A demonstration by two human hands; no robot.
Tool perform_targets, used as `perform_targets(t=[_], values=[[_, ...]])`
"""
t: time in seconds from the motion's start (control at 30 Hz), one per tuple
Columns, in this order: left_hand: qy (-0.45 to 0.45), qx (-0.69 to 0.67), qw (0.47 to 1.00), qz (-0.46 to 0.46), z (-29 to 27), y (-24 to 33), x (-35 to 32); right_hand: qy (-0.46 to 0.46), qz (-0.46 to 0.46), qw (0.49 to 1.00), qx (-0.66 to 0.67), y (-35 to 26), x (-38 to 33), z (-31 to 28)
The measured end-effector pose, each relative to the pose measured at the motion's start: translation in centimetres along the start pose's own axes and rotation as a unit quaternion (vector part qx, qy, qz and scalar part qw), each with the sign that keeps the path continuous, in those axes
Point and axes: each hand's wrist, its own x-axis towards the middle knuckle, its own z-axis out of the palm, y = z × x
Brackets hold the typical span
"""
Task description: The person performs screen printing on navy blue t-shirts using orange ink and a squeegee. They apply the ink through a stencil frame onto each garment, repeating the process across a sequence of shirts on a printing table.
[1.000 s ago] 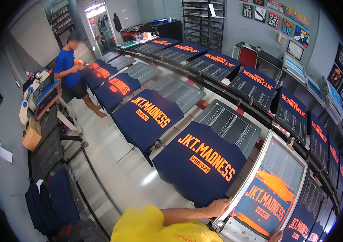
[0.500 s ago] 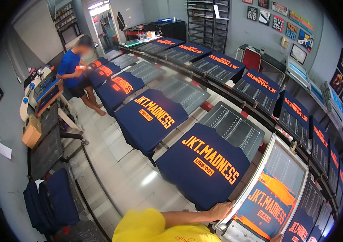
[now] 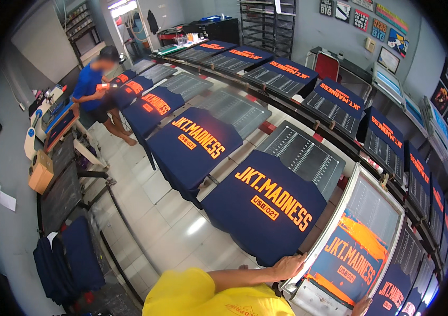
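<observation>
A screen-printing frame (image 3: 331,215) is tilted in front of me at the lower right, its mesh smeared with orange ink around a lettered stencil. My left hand (image 3: 289,267) is closed around its left edge near the bottom. At the lower right edge, my right hand (image 3: 362,306) grips the same frame, mostly cut off by the picture's lower rim. Just left of the frame, a navy T-shirt (image 3: 234,224) with an orange print lies flat over a dark printing board (image 3: 308,158). Another printed shirt (image 3: 392,282) lies to the right of the frame.
More navy shirts (image 3: 182,158) lie on boards along both sides of a long rail (image 3: 308,122). A co-worker (image 3: 95,84) in blue stands at the far left, holding something orange. Folded dark cloth (image 3: 79,253) and a cardboard box (image 3: 41,171) are at the left.
The view has tipped slightly downward, so the surroundings sit higher in the picture. More of my right hand shows. Both hands keep their hold on the frame. The co-worker leans slightly lower.
</observation>
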Motion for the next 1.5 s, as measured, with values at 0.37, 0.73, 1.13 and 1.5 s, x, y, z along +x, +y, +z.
perform_targets(t=[0.37,0.73,1.13,1.5], values=[[0.001,0.002,1.000,-0.019,-1.1,0.5,0.0,-0.234,0.335,0.667,0.623,5.5,2.3,-12.2],[0.027,0.009,0.999,-0.021,-0.8,0.8,0.1,-0.250,0.332,0.646,0.640,8.4,2.3,-15.5],[0.110,0.052,0.992,0.026,0.0,0.4,0.0,-0.165,0.310,0.561,0.750,9.8,1.0,-15.3],[0.144,0.083,0.986,-0.012,1.4,0.9,-0.4,-0.069,0.285,0.462,0.837,9.6,-0.3,-12.7]])
